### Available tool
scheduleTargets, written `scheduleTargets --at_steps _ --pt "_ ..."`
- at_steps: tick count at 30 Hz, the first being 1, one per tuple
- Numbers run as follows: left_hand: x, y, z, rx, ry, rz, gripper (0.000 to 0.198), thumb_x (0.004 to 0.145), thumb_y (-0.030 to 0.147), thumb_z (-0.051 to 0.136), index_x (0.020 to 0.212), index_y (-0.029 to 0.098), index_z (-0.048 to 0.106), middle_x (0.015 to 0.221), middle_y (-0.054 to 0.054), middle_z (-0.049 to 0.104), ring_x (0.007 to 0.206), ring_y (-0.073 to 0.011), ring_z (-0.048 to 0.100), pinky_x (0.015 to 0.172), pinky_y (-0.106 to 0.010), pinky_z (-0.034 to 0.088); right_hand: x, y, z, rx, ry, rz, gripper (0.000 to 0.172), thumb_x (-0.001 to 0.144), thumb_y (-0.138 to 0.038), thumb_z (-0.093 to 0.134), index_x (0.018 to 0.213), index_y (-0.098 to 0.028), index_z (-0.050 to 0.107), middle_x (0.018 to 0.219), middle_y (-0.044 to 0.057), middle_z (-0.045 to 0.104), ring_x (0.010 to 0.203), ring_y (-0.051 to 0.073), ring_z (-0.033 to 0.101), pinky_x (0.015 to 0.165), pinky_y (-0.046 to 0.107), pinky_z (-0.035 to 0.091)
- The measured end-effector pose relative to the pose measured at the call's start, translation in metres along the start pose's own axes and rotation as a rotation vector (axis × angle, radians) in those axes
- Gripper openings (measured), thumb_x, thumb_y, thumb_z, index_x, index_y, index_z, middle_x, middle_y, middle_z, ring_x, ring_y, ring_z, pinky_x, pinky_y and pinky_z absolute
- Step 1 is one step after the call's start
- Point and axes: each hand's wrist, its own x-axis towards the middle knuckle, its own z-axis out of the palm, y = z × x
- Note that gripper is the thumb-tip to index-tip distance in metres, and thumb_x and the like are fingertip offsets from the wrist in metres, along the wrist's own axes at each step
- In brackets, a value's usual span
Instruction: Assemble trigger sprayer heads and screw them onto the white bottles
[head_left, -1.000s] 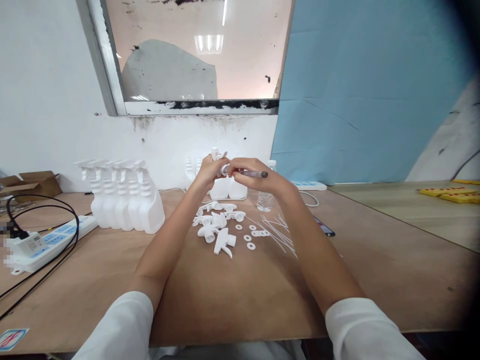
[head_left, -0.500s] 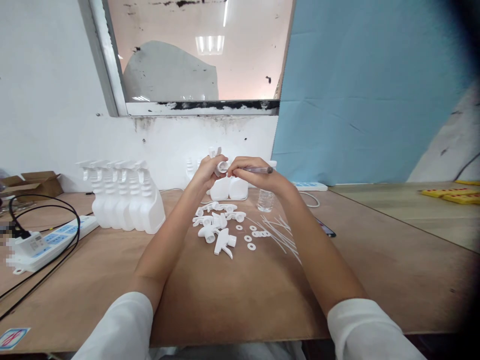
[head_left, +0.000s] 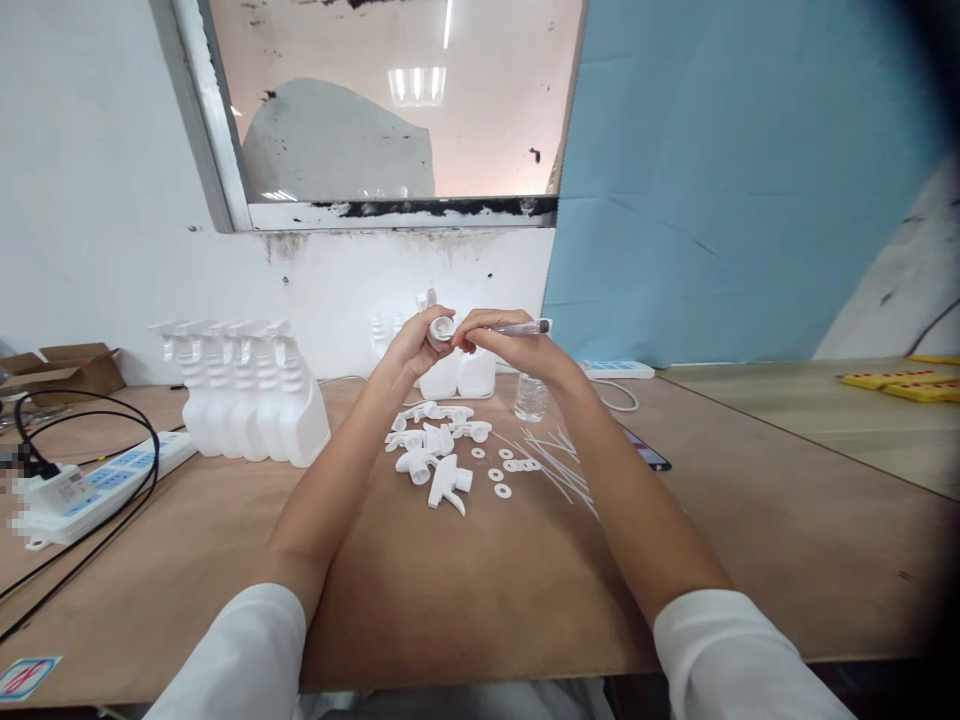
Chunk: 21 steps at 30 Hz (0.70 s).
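Note:
Raised over the table, my left hand (head_left: 411, 345) is closed around a white trigger spray head (head_left: 441, 331), its round collar opening turned towards me. A pen (head_left: 517, 328) with a clear barrel is pinched in my right hand (head_left: 495, 338); its tip end is at the collar opening, partly hidden by my fingers. Below lie several loose spray heads (head_left: 450, 482), several flat white washers (head_left: 503, 491) and a spread of thin white tubes (head_left: 559, 465). Whether a washer sits inside the collar I cannot tell.
White spray bottles (head_left: 247, 400) stand in a row at left, with more bottles (head_left: 476, 375) behind my hands. A clear cup (head_left: 530, 398), a phone (head_left: 651, 452), a power strip (head_left: 127, 475) with black cables and a cardboard box (head_left: 64, 368) are also on the table (head_left: 480, 600).
The spray head has tipped so its collar opening faces me more. The pen's back end has risen slightly as my right hand turned. Both hands keep their holds.

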Motion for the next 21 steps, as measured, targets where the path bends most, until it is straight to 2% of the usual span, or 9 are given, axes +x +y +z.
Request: scheduleTargets --at_steps 7,13,18,21 --pt "0.0036 -0.0032 -0.0011 -0.108 0.067 0.006 0.013 0.074 0.015 0.060 0.066 0.016 0.049 0.047 0.004 0.053 0.041 -0.0089 0.051 0.051 -0.023 0.047 0.0022 0.0043 0.0051 -0.011 0.045 -0.018 0.021 0.081 -0.015 0.052 0.078 -0.019 0.072 0.080 0.001 0.063 0.075 0.015 0.057 0.073 0.029 0.045" --pt "0.0050 -0.0052 -0.0027 -0.103 0.026 0.027 0.013 0.074 0.015 0.058 0.064 0.016 0.049 0.048 0.003 0.054 0.044 -0.0112 0.055 0.054 -0.025 0.048 0.0016 0.0047 0.0050 0.040 0.046 -0.016 0.021 0.081 -0.016 0.053 0.078 -0.019 0.073 0.080 0.002 0.064 0.075 0.015 0.058 0.073 0.030 0.046" --pt "0.0042 -0.0044 -0.0010 -0.112 -0.033 -0.002 0.017 0.075 0.018 0.055 0.060 0.018 0.046 0.044 0.002 0.049 0.041 -0.0131 0.051 0.054 -0.030 0.049 0.0013 0.0052 0.0046 0.086 0.042 -0.031 0.021 0.084 -0.020 0.053 0.080 -0.020 0.074 0.082 0.002 0.066 0.075 0.016 0.058 0.074 0.030 0.048" --pt "0.0052 -0.0037 -0.0008 -0.146 0.050 0.017 0.017 0.076 0.016 0.053 0.061 0.018 0.045 0.045 0.003 0.049 0.040 -0.0113 0.048 0.049 -0.027 0.047 0.0020 0.0044 0.0069 0.001 0.044 -0.060 0.020 0.084 -0.020 0.053 0.081 -0.021 0.073 0.084 0.002 0.066 0.077 0.016 0.059 0.074 0.030 0.048"
